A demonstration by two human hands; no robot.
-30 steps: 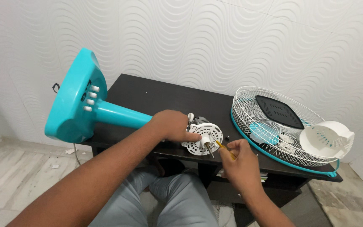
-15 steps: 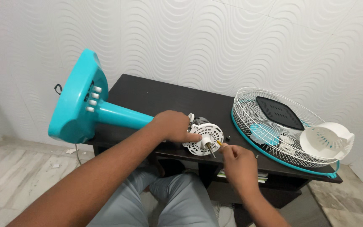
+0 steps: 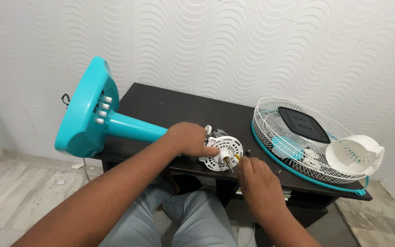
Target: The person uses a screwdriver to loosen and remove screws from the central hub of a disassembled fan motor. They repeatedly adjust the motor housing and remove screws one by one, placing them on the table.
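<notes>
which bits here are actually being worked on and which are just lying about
In hand:
- white fan motor, steadied by the left hand
- screwdriver, in the right hand
- teal fan stand, joined to the motor

Lying about:
- wire fan guard
- black square cover
- white vented cap
- loose screw

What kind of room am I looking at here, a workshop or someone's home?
Most likely a room in a home, not a workshop: a white wave-textured wall, a marble-look tiled floor, and a dark wooden table serving as a bench for the dismantled teal fan.
</notes>
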